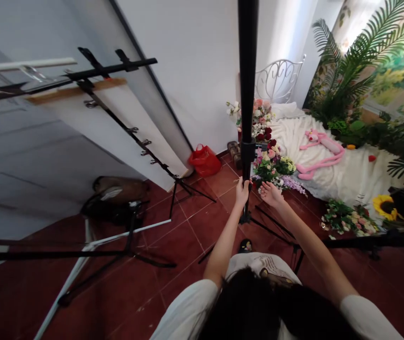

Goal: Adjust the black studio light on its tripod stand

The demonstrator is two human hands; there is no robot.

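Note:
A black light stand pole (248,75) rises upright in front of me, with a clamp collar and knob (249,152) partway up. My left hand (242,192) is wrapped round the pole below that collar. Just right of the pole, my right hand (272,194) is in the air with its fingers apart and loosely bent, holding nothing that I can see. Beneath the hands, the stand's black legs (271,230) spread over the red tiles.
To the left stand a rack with clips (131,128) and a white stand leg (127,231). A red bag (205,160) sits by the wall. Artificial flowers (273,165) border a bed with a cream blanket (294,137) and a pink plush toy (324,146). A black bar (382,240) crosses at right.

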